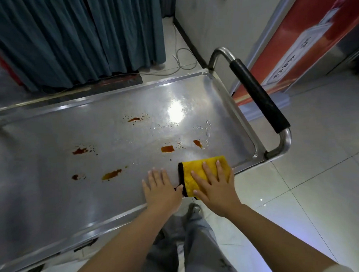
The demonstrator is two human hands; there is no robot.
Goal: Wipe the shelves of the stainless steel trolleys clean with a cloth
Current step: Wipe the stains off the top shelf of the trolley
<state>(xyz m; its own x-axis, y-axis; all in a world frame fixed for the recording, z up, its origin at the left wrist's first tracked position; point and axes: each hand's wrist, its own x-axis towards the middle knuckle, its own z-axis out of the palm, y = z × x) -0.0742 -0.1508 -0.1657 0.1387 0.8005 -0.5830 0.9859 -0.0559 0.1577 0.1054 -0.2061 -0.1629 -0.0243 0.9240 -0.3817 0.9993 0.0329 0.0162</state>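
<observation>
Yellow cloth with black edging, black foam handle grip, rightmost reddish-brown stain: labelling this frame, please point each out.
Yellow cloth with black edging (191, 172), head view, bare patch left of the fingers.
Black foam handle grip (259, 95), head view, mid-length.
Rightmost reddish-brown stain (197, 143), head view, its centre.

The single head camera looks steeply down, close over the trolley shelf (92, 139) near the person's waist.

white label (290, 63) on the red panel (305, 33) carries print too blurred to read.
</observation>
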